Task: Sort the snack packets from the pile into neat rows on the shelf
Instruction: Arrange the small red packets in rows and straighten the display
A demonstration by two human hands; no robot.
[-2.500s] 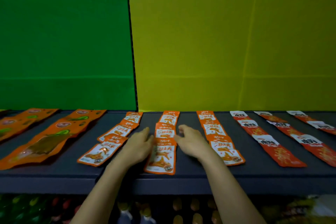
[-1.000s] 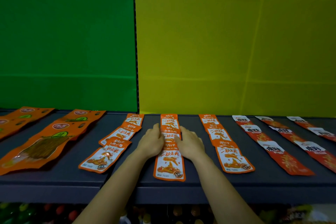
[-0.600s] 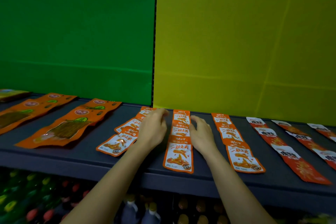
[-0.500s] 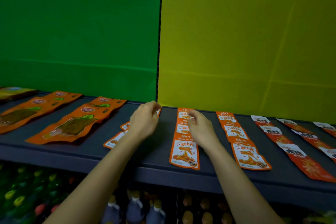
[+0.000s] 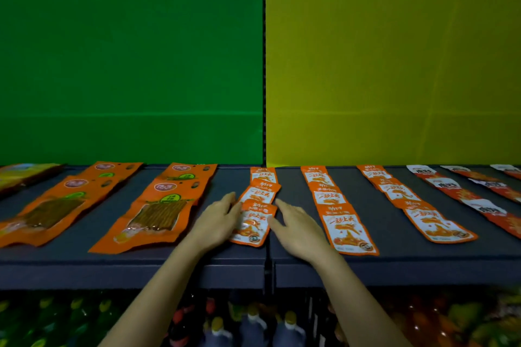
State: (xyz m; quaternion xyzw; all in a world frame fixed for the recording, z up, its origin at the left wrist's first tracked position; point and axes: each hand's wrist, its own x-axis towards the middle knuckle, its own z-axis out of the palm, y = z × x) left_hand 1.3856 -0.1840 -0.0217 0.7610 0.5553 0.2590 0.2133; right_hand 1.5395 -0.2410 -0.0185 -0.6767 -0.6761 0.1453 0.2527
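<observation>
**A:** Where are you working now?

**B:** On the crooked row of small orange-and-white snack packets, on the dark shelf just left of its centre seam. Your left hand lies flat against the left edge of the front packet, fingers loosely spread and not pinching anything. Your right hand sits on the other side, also opened out, its fingertips touching or very nearly touching that packet's right edge.

**A:** How will these packets behave?

**B:** By the look of them, light, thin and flat: soft film pouches with a glossy face. I'd expect them to slide easily on the shelf and over each other where they overlap. A hard push would likely skew the two packets behind, which already lean to the right.

**A:** So where should you take hold?

**B:** Probably don't lift at all. Press both long side edges between your flat hands and nudge the row straight, as the next row to the right stands. If one must be lifted, pinch the sealed bottom margin near the shelf's front lip, where the film is likely stiffest.

**A:** Any risk?

**B:** The front packet lies close to the shelf edge; a slippery pouch could be swept off by your wrist.
</observation>
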